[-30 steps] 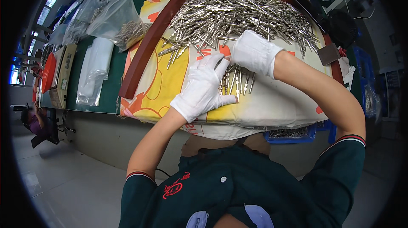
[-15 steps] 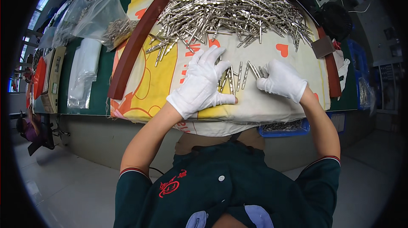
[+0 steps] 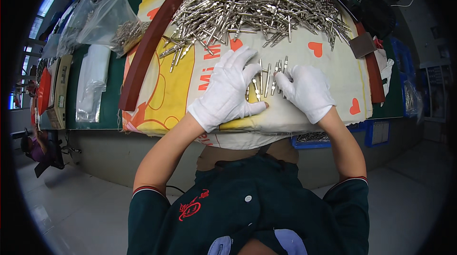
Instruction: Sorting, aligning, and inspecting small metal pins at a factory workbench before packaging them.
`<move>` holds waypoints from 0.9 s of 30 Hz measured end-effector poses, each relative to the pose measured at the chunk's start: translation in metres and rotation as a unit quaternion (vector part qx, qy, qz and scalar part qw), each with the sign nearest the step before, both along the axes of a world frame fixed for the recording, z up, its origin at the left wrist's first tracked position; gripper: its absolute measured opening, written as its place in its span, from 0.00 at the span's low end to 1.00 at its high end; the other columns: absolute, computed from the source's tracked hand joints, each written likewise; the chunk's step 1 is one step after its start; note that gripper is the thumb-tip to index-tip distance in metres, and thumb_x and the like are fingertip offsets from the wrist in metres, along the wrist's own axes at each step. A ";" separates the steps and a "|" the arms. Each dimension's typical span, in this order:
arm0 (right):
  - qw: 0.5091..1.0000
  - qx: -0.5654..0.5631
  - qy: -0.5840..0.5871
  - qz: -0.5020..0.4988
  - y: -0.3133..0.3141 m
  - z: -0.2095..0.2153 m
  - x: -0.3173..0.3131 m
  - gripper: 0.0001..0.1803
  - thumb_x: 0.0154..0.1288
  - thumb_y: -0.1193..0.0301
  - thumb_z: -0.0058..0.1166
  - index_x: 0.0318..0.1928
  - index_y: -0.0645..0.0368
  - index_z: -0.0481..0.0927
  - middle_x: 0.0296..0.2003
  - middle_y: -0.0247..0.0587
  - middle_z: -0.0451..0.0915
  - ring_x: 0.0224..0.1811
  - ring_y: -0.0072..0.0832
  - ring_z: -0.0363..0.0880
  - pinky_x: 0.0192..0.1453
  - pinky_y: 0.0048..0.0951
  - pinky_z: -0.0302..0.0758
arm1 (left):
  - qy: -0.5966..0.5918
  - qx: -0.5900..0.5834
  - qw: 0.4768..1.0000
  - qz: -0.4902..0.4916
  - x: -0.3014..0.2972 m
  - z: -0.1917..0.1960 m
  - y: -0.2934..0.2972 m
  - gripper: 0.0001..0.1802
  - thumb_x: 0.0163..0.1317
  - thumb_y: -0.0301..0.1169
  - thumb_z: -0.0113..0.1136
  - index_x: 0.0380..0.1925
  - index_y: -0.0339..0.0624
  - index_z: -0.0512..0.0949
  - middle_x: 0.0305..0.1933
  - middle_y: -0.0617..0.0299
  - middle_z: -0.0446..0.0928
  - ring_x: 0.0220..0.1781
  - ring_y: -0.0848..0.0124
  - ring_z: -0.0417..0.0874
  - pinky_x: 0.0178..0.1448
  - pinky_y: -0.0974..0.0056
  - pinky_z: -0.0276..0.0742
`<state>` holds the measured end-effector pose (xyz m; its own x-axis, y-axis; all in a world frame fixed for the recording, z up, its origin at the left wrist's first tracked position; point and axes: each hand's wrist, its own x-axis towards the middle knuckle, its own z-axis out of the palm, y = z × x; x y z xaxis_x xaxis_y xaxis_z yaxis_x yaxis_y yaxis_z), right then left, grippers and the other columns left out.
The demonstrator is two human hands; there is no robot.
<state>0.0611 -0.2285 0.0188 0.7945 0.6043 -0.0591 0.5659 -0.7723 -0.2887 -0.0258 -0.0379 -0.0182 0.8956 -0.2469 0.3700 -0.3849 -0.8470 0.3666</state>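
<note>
While both gloved hands lie flat, fingers spread, left hand (image 3: 227, 91) and right hand (image 3: 307, 91) flank small metal pins (image 3: 266, 76); pin heap (image 3: 257, 10) at twelve o'clock.

This is a small factory or assembly workshop — a green-topped workbench (image 3: 112, 102) carries a great heap of identical metal pins (image 3: 257, 10) spread on a printed cloth (image 3: 333, 83). Clear plastic bags (image 3: 102, 19) of more parts lie beside it, blue bins (image 3: 376, 133) sit under the bench edge — and white work gloves (image 3: 228, 91) are worn.
</note>
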 end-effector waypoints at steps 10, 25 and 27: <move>0.982 0.155 -0.060 0.091 0.017 -0.008 0.016 0.07 0.51 0.68 0.61 0.25 0.59 0.83 0.24 0.44 0.77 0.29 0.39 0.78 0.34 0.37 0.73 | -0.010 0.054 0.998 0.030 0.001 0.006 -0.006 0.47 0.44 0.62 0.66 0.55 0.36 0.71 0.61 0.42 0.67 0.68 0.46 0.61 0.73 0.43 0.49; 0.982 -0.032 -0.053 0.179 0.037 0.024 -0.015 0.12 0.50 0.66 0.54 0.20 0.61 0.80 0.20 0.52 0.78 0.25 0.49 0.79 0.32 0.44 0.76 | 0.036 0.043 0.998 0.027 -0.007 0.015 0.000 0.62 0.42 0.66 0.68 0.66 0.30 0.59 0.67 0.38 0.61 0.69 0.41 0.61 0.72 0.45 0.56; 0.991 0.082 -0.009 0.110 0.018 0.023 -0.009 0.13 0.52 0.65 0.53 0.19 0.61 0.80 0.19 0.49 0.78 0.24 0.48 0.79 0.32 0.44 0.75 | 0.040 0.045 0.998 0.008 -0.007 0.013 0.002 0.61 0.42 0.66 0.67 0.66 0.30 0.59 0.67 0.38 0.61 0.69 0.41 0.61 0.72 0.45 0.57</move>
<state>0.0521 -0.2100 0.0421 0.6431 0.7629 0.0668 0.7211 -0.5739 -0.3882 -0.0329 -0.0356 -0.0051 0.9254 -0.2607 0.2750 -0.3435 -0.8837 0.3180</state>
